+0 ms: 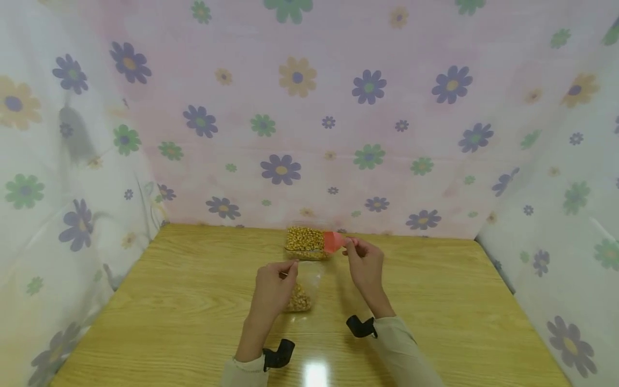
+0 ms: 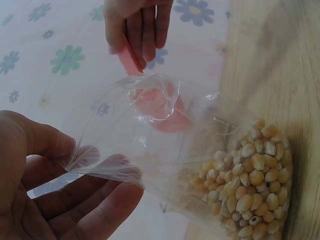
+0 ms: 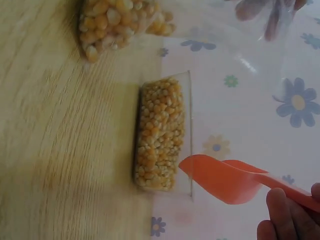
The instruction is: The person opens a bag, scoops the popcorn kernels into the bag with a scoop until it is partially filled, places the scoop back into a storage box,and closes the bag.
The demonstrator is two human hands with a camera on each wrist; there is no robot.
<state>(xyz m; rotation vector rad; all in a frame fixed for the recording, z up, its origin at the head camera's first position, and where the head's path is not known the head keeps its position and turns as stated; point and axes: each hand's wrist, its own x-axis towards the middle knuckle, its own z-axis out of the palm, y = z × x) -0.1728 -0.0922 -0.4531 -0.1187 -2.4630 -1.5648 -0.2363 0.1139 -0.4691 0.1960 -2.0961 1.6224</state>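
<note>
My left hand (image 1: 273,289) pinches the top edge of a clear plastic bag (image 2: 150,145) between thumb and fingers. Corn kernels (image 2: 252,190) fill the bottom of the bag, which stands upright on the table. In my right hand (image 1: 368,269) is the handle of a red plastic scoop (image 3: 222,180). The scoop's tip is at the right end of a clear rectangular container (image 1: 304,255), over its rim. Corn kernels (image 3: 159,135) nearly fill that container, just behind the bag. No kernels show in the scoop in the right wrist view.
The wooden table (image 1: 193,312) extends to both sides of the bag and container. A flowered cloth (image 1: 329,145) hangs right behind the container, and more cloth lines the left and right sides. Black wrist mounts (image 1: 279,355) sit at both sleeves.
</note>
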